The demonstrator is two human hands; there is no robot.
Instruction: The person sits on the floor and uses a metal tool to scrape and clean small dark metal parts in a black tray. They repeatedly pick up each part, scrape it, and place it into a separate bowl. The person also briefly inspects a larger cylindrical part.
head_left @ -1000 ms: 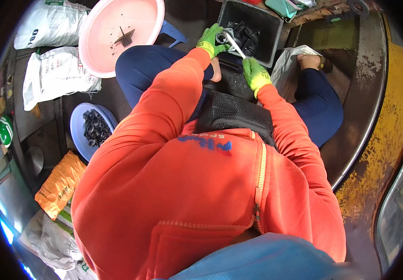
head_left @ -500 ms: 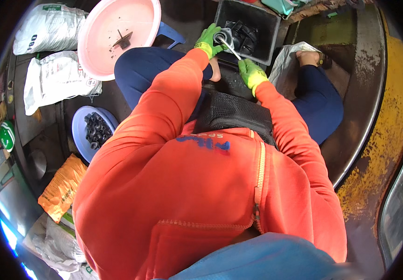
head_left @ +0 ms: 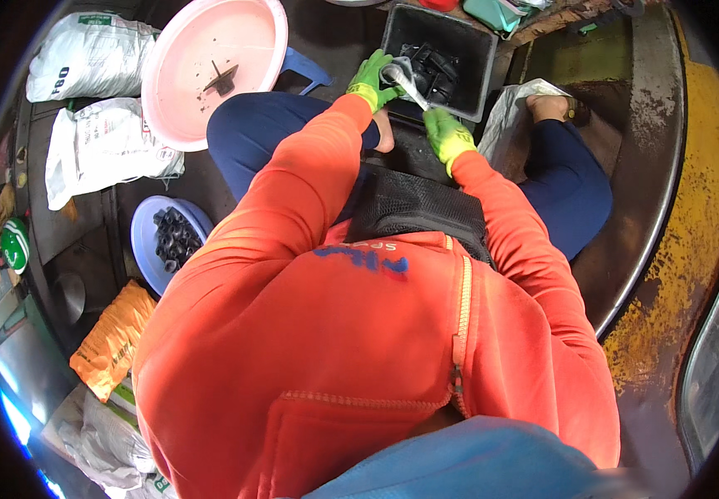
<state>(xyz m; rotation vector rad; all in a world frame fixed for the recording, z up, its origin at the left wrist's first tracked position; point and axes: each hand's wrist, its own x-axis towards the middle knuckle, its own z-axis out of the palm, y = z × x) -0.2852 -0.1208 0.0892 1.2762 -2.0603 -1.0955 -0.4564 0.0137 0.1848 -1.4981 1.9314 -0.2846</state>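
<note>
Though blur hides where the pale tool [head_left: 412, 92] meets the ring-shaped part [head_left: 391, 74], we see the right hand [head_left: 446, 135] closed round the tool, the left hand [head_left: 369, 79] gripping the part by the black bin [head_left: 481, 71].

Long-sleeved orange-red zip top [head_left: 351, 333] fills ctr of frame; pale yellow zipper [head_left: 462, 316] just R of ctr, blue chest lettering [head_left: 369, 259] (a bit blurry tbh). L hand [head_left: 373, 81] & R hand [head_left: 448, 138], upper ctr: green gloves w/ yellow-green cuffs. Navy trousers [head_left: 247, 137]. Blk mesh panel [head_left: 416, 208] at waist. Blue cloth [head_left: 467, 457], btm edge.
</note>
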